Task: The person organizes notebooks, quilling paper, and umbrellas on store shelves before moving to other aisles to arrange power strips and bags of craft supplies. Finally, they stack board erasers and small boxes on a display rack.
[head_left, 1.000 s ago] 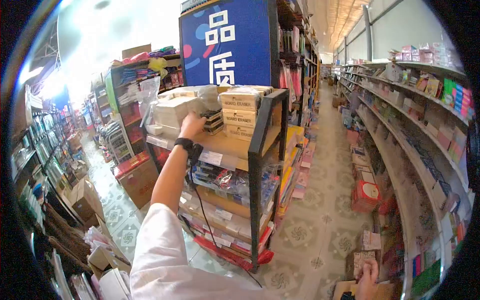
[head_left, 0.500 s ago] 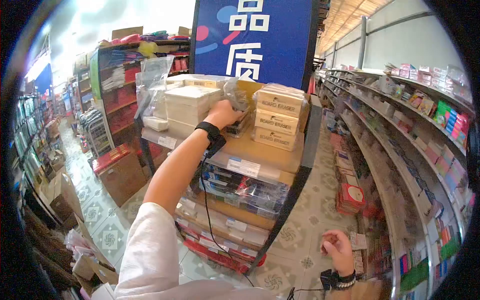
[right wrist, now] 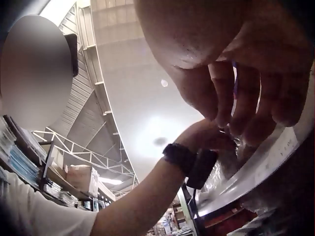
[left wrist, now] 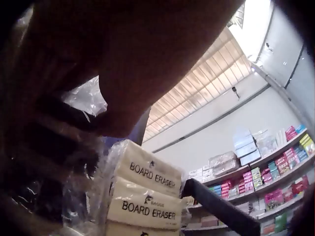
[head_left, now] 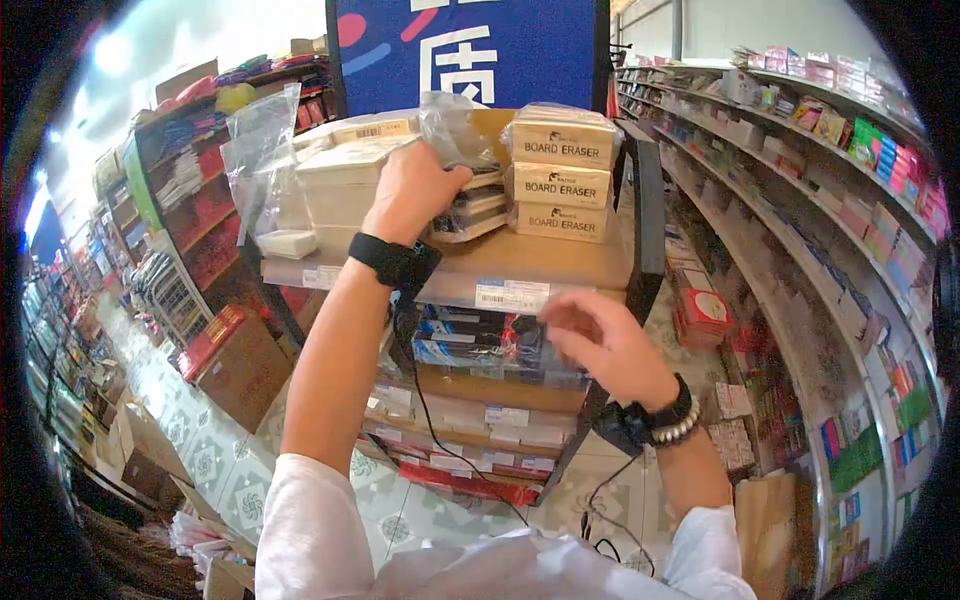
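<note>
My left hand grips the clear plastic bag on the top shelf; its fingertips are partly hidden. Under the thumb lie stacked dark-and-pale blocks. A pile of cream boxes stands to the left, and wrapped boxes marked BOARD ERASER stand to the right, also large in the left wrist view. My right hand hovers before the shelf's front edge, fingers loosely bent and holding nothing; the right wrist view shows its fingers near that edge.
The rack's black post borders the top shelf at right. Wrapped blue packs fill the shelf below. A cable hangs before the rack. A carton stands on the floor at left; long stocked shelves line the right.
My right hand has risen from low at the right to the front of the shelf. The left hand stays at the bag, while the head view has come closer and tilted down.
</note>
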### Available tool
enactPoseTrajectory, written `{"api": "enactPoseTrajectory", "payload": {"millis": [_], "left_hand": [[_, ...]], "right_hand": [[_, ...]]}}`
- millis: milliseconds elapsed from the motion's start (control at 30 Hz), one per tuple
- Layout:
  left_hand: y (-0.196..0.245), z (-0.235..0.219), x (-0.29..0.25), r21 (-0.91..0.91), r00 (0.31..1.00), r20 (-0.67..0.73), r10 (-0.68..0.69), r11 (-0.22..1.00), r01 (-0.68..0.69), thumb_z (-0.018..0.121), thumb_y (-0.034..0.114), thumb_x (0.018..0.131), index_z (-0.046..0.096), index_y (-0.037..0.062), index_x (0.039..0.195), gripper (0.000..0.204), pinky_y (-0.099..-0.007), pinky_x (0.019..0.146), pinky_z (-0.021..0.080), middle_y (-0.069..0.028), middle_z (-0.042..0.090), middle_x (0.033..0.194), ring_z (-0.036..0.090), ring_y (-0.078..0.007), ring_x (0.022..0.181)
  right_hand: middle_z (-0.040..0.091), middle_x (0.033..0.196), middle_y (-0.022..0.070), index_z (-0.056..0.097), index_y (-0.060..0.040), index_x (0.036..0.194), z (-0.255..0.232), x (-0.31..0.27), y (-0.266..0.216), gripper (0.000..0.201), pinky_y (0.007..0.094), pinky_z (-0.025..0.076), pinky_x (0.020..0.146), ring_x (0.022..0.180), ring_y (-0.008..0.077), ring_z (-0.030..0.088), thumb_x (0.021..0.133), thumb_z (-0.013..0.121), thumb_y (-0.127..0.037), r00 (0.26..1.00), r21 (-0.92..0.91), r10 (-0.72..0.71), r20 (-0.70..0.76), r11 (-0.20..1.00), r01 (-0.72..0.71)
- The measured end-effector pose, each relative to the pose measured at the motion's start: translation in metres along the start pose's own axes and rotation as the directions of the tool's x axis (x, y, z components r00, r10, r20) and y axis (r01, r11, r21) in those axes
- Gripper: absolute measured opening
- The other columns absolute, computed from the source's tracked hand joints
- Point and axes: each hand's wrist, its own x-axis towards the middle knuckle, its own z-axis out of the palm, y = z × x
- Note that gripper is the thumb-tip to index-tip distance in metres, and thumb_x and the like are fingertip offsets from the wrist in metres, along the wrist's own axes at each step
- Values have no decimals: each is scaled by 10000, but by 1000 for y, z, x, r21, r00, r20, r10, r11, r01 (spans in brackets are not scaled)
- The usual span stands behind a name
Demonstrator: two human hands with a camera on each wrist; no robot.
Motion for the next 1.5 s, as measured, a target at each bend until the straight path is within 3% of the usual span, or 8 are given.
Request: {"api": "enactPoseTrajectory", "payload": {"millis": [433,667,967,1067,1167,1267,1433,1500], "left_hand": [[-5,-39,-23,-68,989,8,-146,987,146,589,354,709,623,-83,746,440,-369,599,475,-223,595,626,618,-290,612],[12,-12,-28,-42,986,-129,-106,994,102,610,284,709,588,-87,811,385,-431,684,473,-276,591,755,594,-401,764],[3,10,-22,-55,995,-95,-44,998,39,636,279,723,577,-75,812,369,-431,689,479,-271,596,769,589,-405,774],[0,22,-17,-95,998,-54,-36,995,31,650,286,720,577,-68,849,384,-431,712,472,-270,599,795,586,-403,805],[-1,35,-8,-133,1000,-20,-13,991,10,663,273,717,563,-79,858,392,-434,731,471,-278,596,834,582,-405,826],[0,42,1,-137,998,58,-40,989,47,682,253,711,549,-81,900,406,-433,764,468,-289,585,912,570,-402,887],[-14,68,25,-237,993,113,-40,969,66,732,307,667,575,-52,926,470,-404,768,472,-237,611,916,591,-365,880],[-15,73,31,-304,991,133,-24,950,64,742,306,655,578,-49,933,479,-395,766,474,-228,615,919,596,-352,881]], "right_hand": [[587,881,131,455,-10,1102,8,71,15,291,266,495,514,662,174,608,879,502,-192,942,262,218,255,922,-284],[561,981,159,444,10,1111,5,132,3,333,337,525,629,769,257,626,875,484,-222,873,510,253,417,730,-455],[589,734,89,570,13,861,7,140,7,225,279,453,478,662,175,617,762,607,-186,915,78,238,327,958,-278],[611,667,94,601,19,762,3,153,2,219,322,475,528,660,196,625,720,625,-195,909,-252,360,212,918,-305],[637,784,196,626,32,818,-3,161,10,309,385,491,689,742,320,629,685,630,-247,973,-528,215,85,838,-139],[621,717,192,603,22,879,-9,158,22,297,366,469,582,646,288,615,746,598,-243,999,-729,37,11,684,-17],[615,755,220,607,48,831,-31,137,13,276,372,473,638,695,320,617,740,568,-210,998,-732,-37,43,678,57],[609,786,252,620,56,817,-40,126,0,334,406,481,696,735,362,610,705,586,-258,995,-656,95,-10,751,-78]]}}
